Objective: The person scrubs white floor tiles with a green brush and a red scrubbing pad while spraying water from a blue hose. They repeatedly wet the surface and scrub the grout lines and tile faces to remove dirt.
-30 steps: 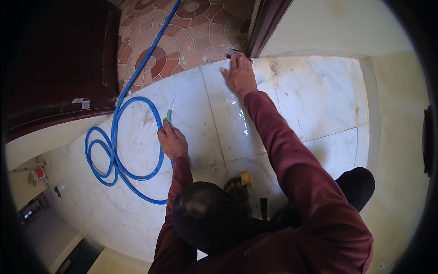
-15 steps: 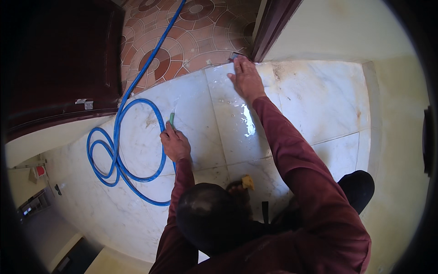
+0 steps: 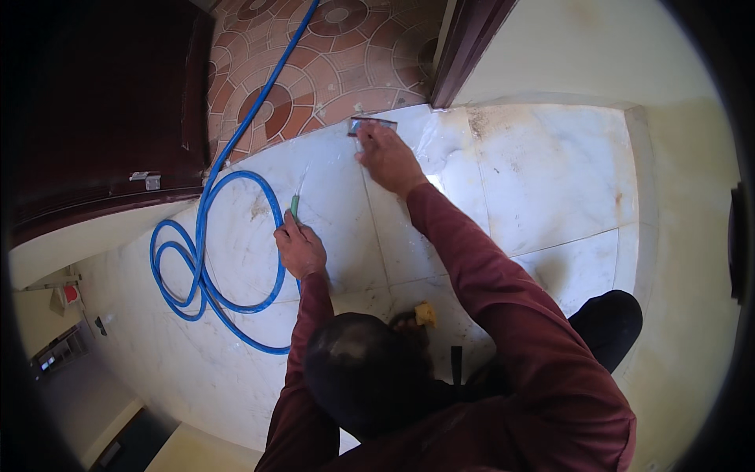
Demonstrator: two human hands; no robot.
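My left hand (image 3: 302, 248) is closed around a slim green stick-like piece (image 3: 295, 205) pointing away from me. A thin pale streak leaves its tip; I cannot tell whether it is a blade or water. The blue hose (image 3: 277, 263) runs up beside this hand, and its end is hidden there. With the fingers of my right hand (image 3: 391, 161), I grip a small flat rectangular pad (image 3: 363, 126) with a dark edge. It lies against the wet white marble floor (image 3: 330, 169), at the border with the patterned reddish tiles (image 3: 314, 82).
The hose lies in loops on the left and crosses the doorway. A dark door (image 3: 102, 118) stands at the left, a brown door frame (image 3: 476, 47) and pale wall (image 3: 598, 47) at the right. A yellow piece (image 3: 425, 315) lies near my foot.
My right hand has slid left along the tile border with the pad, away from the door frame, and more of the pad shows. My left hand has barely moved.
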